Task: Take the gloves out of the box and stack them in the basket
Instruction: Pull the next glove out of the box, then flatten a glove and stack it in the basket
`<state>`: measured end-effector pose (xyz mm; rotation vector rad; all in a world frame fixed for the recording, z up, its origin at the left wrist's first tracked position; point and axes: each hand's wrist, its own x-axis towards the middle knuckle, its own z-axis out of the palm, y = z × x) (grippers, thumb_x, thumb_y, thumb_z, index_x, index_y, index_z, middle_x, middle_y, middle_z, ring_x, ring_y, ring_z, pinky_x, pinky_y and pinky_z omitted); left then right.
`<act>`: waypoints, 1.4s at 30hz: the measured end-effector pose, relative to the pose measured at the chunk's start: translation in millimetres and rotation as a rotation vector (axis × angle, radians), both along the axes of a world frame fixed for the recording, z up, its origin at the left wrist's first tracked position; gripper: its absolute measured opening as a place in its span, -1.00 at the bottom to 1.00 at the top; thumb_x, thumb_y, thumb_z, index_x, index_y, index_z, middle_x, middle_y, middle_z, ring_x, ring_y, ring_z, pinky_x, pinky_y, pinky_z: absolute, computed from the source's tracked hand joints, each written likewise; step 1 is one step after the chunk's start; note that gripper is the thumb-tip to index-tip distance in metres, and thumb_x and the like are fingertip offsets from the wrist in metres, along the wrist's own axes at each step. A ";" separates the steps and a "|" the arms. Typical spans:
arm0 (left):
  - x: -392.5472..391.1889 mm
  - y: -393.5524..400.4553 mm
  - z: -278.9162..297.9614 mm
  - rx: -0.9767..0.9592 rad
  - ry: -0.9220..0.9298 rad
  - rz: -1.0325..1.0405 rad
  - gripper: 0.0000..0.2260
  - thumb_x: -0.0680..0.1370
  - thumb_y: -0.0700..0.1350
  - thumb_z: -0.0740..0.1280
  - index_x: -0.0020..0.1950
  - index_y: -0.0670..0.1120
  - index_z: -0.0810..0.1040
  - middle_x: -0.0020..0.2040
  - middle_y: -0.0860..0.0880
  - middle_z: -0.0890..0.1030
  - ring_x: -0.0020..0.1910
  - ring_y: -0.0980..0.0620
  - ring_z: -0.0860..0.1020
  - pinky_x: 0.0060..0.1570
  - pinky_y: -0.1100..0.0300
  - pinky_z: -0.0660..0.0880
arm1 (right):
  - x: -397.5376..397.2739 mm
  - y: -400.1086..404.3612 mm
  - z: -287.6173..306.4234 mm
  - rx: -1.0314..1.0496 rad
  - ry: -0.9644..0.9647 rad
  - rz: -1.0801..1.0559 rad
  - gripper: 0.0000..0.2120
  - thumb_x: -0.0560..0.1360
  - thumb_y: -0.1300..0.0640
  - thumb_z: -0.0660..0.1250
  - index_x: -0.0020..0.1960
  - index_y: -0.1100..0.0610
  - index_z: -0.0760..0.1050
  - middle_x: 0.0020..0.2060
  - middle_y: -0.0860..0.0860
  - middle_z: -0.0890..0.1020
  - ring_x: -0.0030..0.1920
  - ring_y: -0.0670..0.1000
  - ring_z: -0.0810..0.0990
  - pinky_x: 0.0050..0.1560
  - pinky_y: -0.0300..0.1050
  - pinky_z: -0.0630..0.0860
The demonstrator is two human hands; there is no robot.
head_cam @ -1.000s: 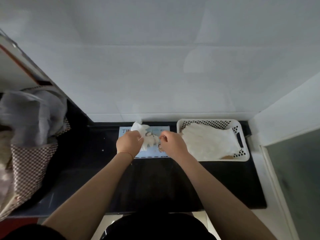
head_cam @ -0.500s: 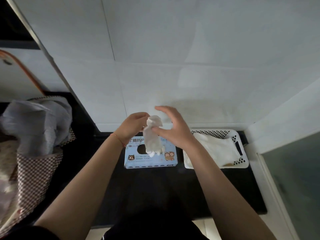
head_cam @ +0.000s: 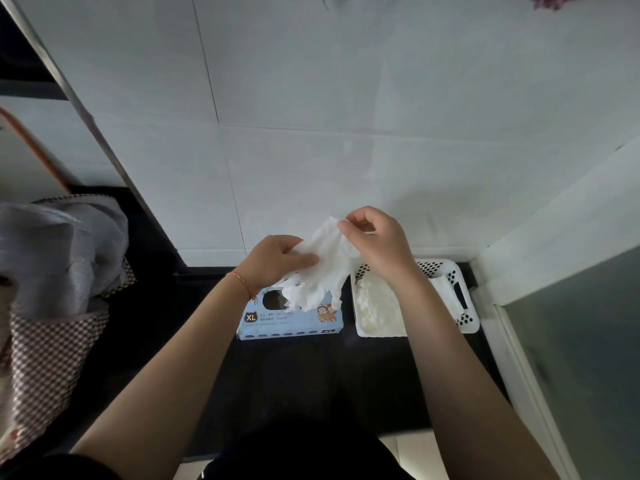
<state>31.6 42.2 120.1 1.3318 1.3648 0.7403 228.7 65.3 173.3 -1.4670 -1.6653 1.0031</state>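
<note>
A white glove point(head_cam: 320, 261) is held up above the box point(head_cam: 290, 318), spread between both hands: the left hand point(head_cam: 277, 259) has its grip closed on the cuff edge, the right hand point(head_cam: 372, 242) pinches the top corner. The basket point(head_cam: 465, 299) (already holding gloves point(head_cam: 375, 304)) sits just beside the box on the dark surface point(head_cam: 294, 375).
</note>
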 end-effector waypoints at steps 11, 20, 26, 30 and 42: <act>24.8 7.0 -3.4 -0.036 0.014 0.018 -0.64 0.48 0.01 0.49 -0.31 -0.24 0.52 -0.35 -0.08 0.30 -0.34 -0.02 0.26 -0.27 0.17 0.27 | 26.0 0.8 1.1 -0.021 0.033 -0.130 -0.94 0.52 0.27 0.21 -0.03 0.19 0.44 -0.28 -0.07 0.45 -0.37 -0.18 0.37 -0.38 -0.38 0.31; 32.0 6.0 -3.0 -0.070 -0.247 0.057 -0.88 0.54 -0.06 0.43 -0.10 -0.10 0.67 -0.26 0.01 0.59 -0.30 0.08 0.50 -0.22 0.23 0.46 | 33.9 10.9 -4.6 0.127 -0.118 -0.169 -0.83 0.60 0.05 0.28 -0.05 0.16 0.43 -0.31 -0.11 0.48 -0.34 -0.18 0.42 -0.30 -0.33 0.34; 28.3 3.6 -13.4 -0.138 -0.345 0.175 -0.84 0.60 -0.08 0.35 -0.13 -0.13 0.56 -0.39 0.05 0.45 -0.44 0.08 0.35 -0.38 0.25 0.35 | 27.5 15.4 -10.0 0.241 -0.232 -0.175 -0.84 0.64 0.05 0.22 0.02 0.15 0.37 -0.40 -0.10 0.43 -0.42 -0.12 0.38 -0.36 -0.12 0.27; 22.8 8.6 -18.1 -0.181 -0.376 0.285 -0.89 0.55 -0.09 0.40 -0.11 -0.12 0.58 -0.25 -0.04 0.59 -0.39 0.00 0.49 -0.38 0.22 0.42 | 30.9 11.6 -21.2 0.154 -0.240 -0.202 -0.82 0.64 0.03 0.21 0.04 0.16 0.39 -0.43 -0.08 0.45 -0.45 -0.10 0.39 -0.38 -0.14 0.32; 92.0 38.3 -78.0 -0.303 0.202 -0.098 -0.90 0.56 -0.07 0.36 -0.08 -0.07 0.62 -0.19 0.01 0.61 -0.20 0.01 0.56 -0.18 0.20 0.50 | 133.3 2.3 -97.6 -0.514 -0.337 -0.226 -0.85 0.62 0.11 0.13 0.05 0.18 0.40 -0.23 0.04 0.53 -0.30 -0.01 0.48 -0.27 -0.06 0.52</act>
